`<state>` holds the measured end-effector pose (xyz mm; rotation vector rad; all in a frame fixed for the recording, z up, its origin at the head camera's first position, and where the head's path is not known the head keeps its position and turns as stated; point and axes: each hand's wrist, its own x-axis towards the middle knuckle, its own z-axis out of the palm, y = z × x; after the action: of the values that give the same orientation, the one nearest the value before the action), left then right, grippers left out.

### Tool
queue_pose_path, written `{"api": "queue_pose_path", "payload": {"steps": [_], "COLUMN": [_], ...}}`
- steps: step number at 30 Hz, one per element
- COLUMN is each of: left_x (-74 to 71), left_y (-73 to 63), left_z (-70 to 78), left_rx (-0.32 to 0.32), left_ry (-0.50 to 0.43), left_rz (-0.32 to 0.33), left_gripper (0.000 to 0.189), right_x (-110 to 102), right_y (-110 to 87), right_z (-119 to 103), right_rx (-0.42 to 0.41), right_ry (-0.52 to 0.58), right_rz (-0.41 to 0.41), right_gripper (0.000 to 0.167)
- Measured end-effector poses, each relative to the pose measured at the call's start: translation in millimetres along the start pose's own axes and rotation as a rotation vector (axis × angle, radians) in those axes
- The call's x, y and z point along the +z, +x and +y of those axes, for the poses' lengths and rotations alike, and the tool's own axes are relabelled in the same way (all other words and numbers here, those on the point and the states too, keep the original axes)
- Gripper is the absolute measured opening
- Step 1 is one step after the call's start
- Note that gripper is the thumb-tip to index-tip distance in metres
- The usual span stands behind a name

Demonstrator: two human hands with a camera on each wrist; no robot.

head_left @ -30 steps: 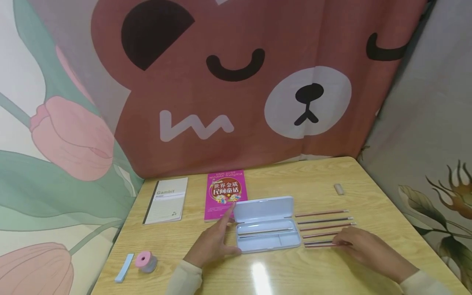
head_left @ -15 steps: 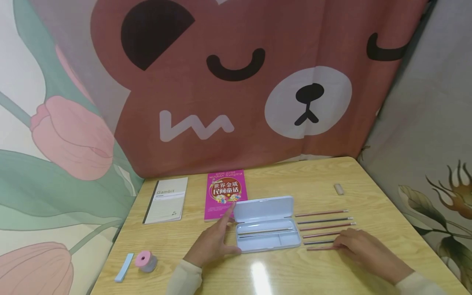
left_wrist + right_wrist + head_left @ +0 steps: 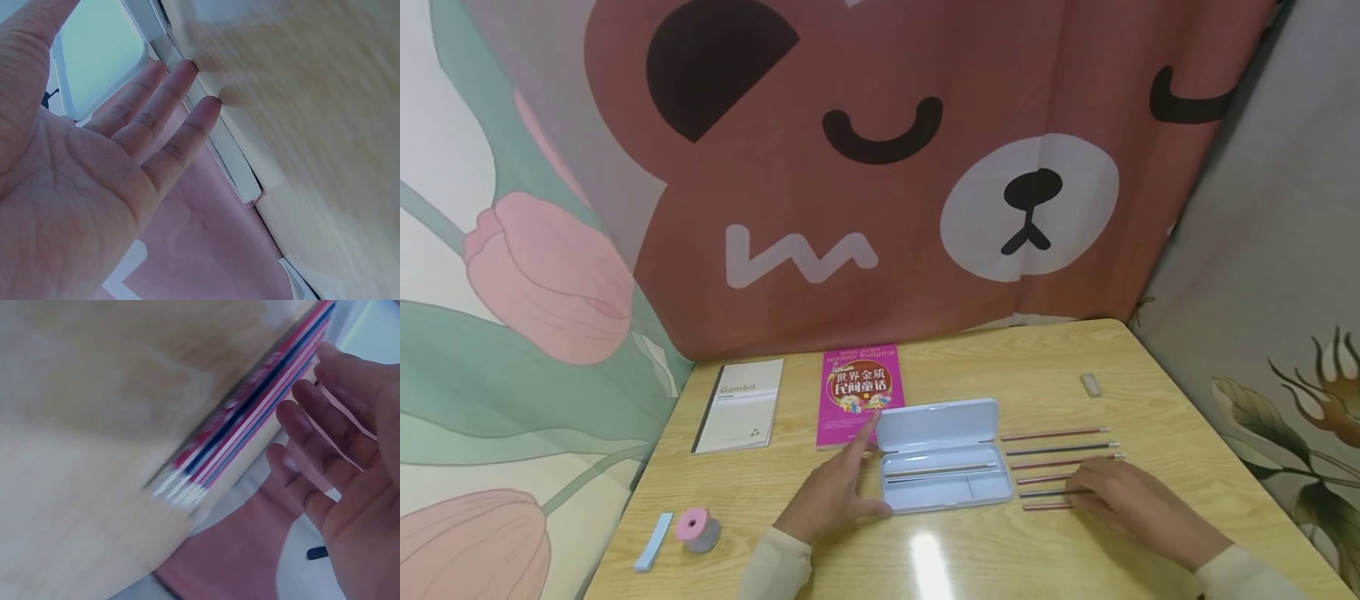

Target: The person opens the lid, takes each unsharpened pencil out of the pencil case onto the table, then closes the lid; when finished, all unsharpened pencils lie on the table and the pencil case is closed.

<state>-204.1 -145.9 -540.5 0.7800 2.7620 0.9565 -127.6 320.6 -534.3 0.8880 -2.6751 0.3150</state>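
Note:
A light-blue pencil case (image 3: 942, 497) lies with its lid raised, and a few pencils (image 3: 940, 472) rest in its long compartment. At its left side is my left hand (image 3: 829, 498), thumb at the front corner and index finger by the lid; the left wrist view shows the fingers (image 3: 175, 153) extended and spread. Several red and dark pencils (image 3: 1052, 434) lie in a row to the right of the case. Over the right ends of the nearest ones is my right hand (image 3: 1138, 504). The right wrist view shows its fingers (image 3: 315, 447) loosely bent beside the pencils, holding nothing.
Behind the case lies a pink book (image 3: 859, 392), partly covered by the lid. A notebook (image 3: 739, 407) is at the back left. A pink-and-grey spool (image 3: 698, 530) and a light-blue strip (image 3: 653, 542) sit front left. A small eraser (image 3: 1091, 385) lies at the back right.
The nearest red pencil has shifted toward the front, apart from the dark one beside it. My right hand has let it go and moved left. My left hand stays in place.

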Motion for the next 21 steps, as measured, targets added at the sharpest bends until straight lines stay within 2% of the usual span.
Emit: {"api": "queue_pose_path", "payload": {"steps": [3,8,11,16,21], "left_x": [0.5,1.4,1.7,1.6,1.9], "left_y": [0.1,0.8,0.9,0.8,1.0], "left_z": [-0.7,-1.5,-1.5,-2.0,-2.4], "left_rx": [-0.003,-0.007,-0.012,-0.013,-0.011], "left_ry": [0.001,0.001,0.002,0.006,-0.003], "left_rz": [0.001,0.0,-0.003,0.002,0.005], "left_gripper": [0.148,0.148,0.148,0.147,0.147], "right_x": [-1.2,4.8,12.3,32.6,49.1], "right_y": [16.2,52.6,76.8,109.5,127.5], "right_z": [-8.0,-25.7,-36.5,-50.9,-64.7], "right_rx": [-0.007,-0.079,-0.11,-0.146,-0.136], "right_ry": [0.015,0.022,0.056,0.102,0.124], "right_rz": [0.004,0.035,0.019,-0.035,-0.13], "right_gripper": [0.024,0.025,0.022,0.028,0.03]}}
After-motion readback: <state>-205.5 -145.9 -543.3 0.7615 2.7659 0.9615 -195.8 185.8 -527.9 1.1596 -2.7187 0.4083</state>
